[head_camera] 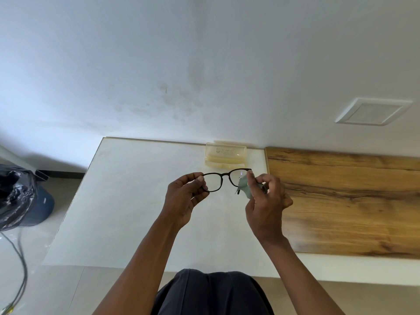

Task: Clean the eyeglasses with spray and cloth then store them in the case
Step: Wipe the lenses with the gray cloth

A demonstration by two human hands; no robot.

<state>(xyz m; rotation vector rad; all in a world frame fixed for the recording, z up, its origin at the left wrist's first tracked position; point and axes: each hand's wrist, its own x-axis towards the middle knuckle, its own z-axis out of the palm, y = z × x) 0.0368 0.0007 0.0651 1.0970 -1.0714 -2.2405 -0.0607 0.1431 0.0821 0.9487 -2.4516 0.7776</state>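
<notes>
Left hand point(185, 196) pinched black-framed eyeglasses point(223, 179) steady; right hand point(264, 201) fingers clamped grey-green cloth point(244, 185) over lens for wiping; translucent yellowish plastic case point(225, 155) waited open on white tabletop point(136, 201).

Left hand point(185, 196) pinches the eyeglasses point(223, 179); right hand point(264, 205) presses a cloth point(245, 186) on one lens — case point(225, 156) open behind.

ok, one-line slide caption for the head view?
Left hand holds black eyeglasses while right hand wipes one lens with cloth; open case waits behind.
</notes>
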